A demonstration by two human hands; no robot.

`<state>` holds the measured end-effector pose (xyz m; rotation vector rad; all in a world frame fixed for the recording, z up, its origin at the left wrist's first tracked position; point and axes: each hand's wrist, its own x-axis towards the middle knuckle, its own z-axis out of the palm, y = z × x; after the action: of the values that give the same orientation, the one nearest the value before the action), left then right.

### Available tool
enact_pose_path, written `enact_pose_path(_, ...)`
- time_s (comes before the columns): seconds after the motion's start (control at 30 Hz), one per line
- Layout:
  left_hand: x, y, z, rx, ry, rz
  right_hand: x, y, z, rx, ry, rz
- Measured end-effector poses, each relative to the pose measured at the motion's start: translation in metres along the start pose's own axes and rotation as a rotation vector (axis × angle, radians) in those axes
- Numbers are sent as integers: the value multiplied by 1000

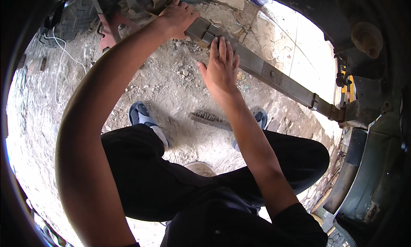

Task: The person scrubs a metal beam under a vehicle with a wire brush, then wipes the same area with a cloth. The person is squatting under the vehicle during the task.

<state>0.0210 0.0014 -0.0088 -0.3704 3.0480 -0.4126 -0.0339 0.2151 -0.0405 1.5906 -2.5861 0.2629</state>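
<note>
A long dark steel leaf spring (pixel 265 71) runs slantwise from the upper left to a bracket at the right. A squarish metal clamp (pixel 209 34) is fitted around it near the upper middle. My left hand (pixel 177 18) lies across the spring left of the clamp, its fingers bent over the far edge. My right hand (pixel 221 71) is open and palm down, fingertips on the spring's near side just right of the clamp. Its thumb sticks out to the left. The underside of the spring beneath my hands is hidden.
A wire brush (pixel 212 121) lies on the ground between my feet. At the upper left stand a red jack stand (pixel 112 33) and a tyre (pixel 72 22), with a white cord (pixel 64 50) nearby. A green body panel (pixel 374 174) curves along the right. Loose gravel covers the ground.
</note>
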Motion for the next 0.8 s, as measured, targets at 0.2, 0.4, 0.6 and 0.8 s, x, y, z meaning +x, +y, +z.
enact_pose_path(0.2, -1, 1, 3, -13, -3, -9, 0, -4, -1, -28, -35, 23)
enact_pose_path(0.4, -1, 0, 3, -21, 58, 8, 16, 6, 1, -18, -3, 37)
enact_pose_path(0.6, -1, -1, 8, -33, 58, 1, -4, -6, -1, -37, -18, 18)
enact_pose_path(0.8, 0, -5, 15, -35, 84, 4, 9, 1, 3, 6, 24, 11)
